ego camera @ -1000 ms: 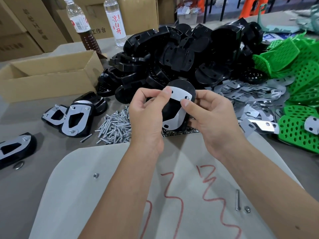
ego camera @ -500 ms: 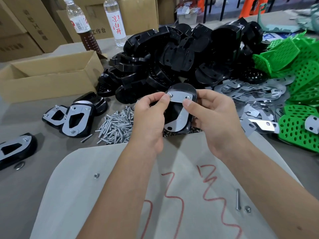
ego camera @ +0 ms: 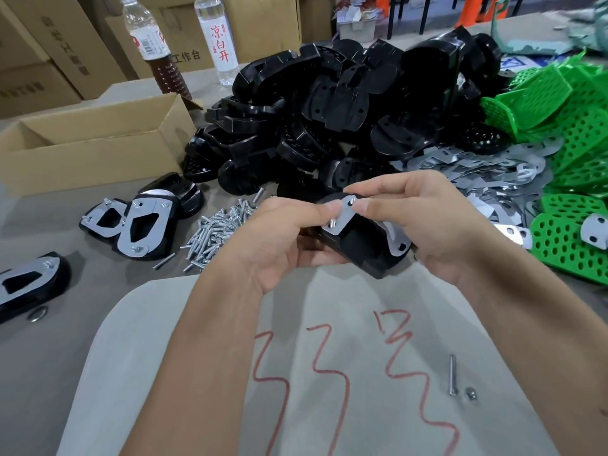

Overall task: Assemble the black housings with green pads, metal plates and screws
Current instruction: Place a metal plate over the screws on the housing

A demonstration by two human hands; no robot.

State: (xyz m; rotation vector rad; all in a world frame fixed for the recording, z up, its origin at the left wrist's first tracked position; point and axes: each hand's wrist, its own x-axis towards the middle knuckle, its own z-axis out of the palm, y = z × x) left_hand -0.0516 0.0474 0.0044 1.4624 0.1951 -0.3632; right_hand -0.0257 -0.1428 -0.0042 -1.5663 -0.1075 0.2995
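Note:
Both hands hold one black housing (ego camera: pixel 363 250) above the table's near middle. A metal plate (ego camera: pixel 343 218) lies on its top, with two screw ends poking up through it. My left hand (ego camera: pixel 283 238) grips the housing's left side, thumb on the plate. My right hand (ego camera: pixel 424 222) grips the right side, thumb and forefinger pinching the plate's upper end. A heap of black housings (ego camera: pixel 329 126) lies behind, loose metal plates (ego camera: pixel 477 172) to the right, green pads (ego camera: pixel 572 133) at far right, and a pile of screws (ego camera: pixel 217 232) left of my hands.
Assembled housings (ego camera: pixel 138 225) lie at left, another (ego camera: pixel 29 284) at the left edge. An open cardboard box (ego camera: pixel 95 143) and two bottles (ego camera: pixel 220 41) stand behind. A pale sheet with red scribbles (ego camera: pixel 329 373) covers the near table, bearing a loose screw (ego camera: pixel 453 373) and nut (ego camera: pixel 470 393).
The housing has been lowered and tilted flatter, its plate now facing up and turned to the right. Both hands shifted down with it.

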